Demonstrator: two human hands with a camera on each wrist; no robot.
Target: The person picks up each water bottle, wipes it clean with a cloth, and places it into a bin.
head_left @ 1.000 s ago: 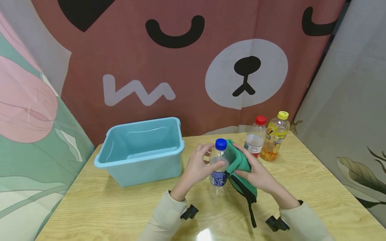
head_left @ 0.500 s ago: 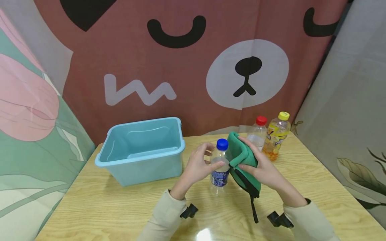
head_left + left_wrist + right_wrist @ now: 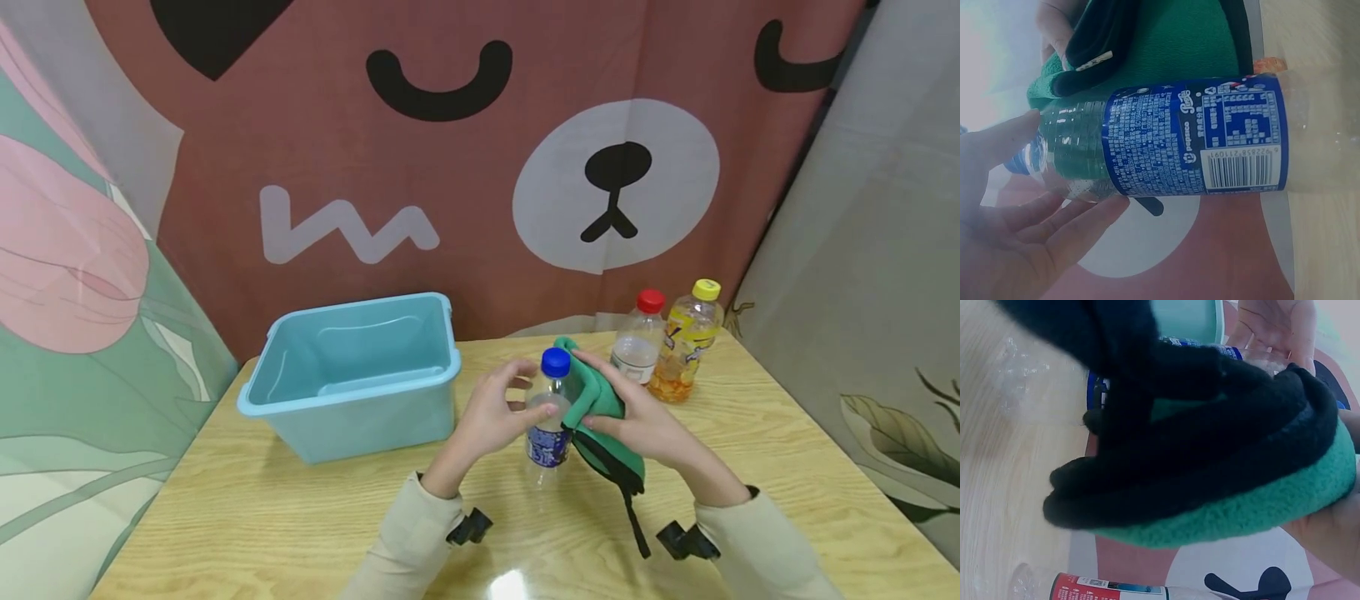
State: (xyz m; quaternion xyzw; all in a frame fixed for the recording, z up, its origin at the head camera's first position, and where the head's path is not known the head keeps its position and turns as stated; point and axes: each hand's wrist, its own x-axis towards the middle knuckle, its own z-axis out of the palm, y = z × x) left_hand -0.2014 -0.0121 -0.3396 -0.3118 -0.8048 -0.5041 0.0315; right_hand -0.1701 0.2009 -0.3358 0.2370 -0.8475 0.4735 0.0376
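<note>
from where i stand, the person's left hand [image 3: 495, 408] has its thumb and fingers curled about the upper part of a clear plastic bottle with a blue screw cap and a blue printed label [image 3: 549, 446], holding it below the cap. the bottle stands upright on a pale wood-grain table [image 3: 300, 533], between the two hands. the right hand [image 3: 648, 421] grasps a folded green fuzzy cloth item with black edging [image 3: 618, 446], thumb on the near side, fingers over the top. its thin black strap [image 3: 636, 533] dangles toward the table. the cloth sits right at the bottle's right side; whether it touches, i can't say for sure.

behind the right hand, a clear bottle with a red cap [image 3: 636, 346] stands just beside a clear bottle with a yellow cap and yellow label [image 3: 682, 362], orange showing near its base. over to the left, apart from the hands, sits a light-blue rectangular plastic tub [image 3: 375, 425].
</note>
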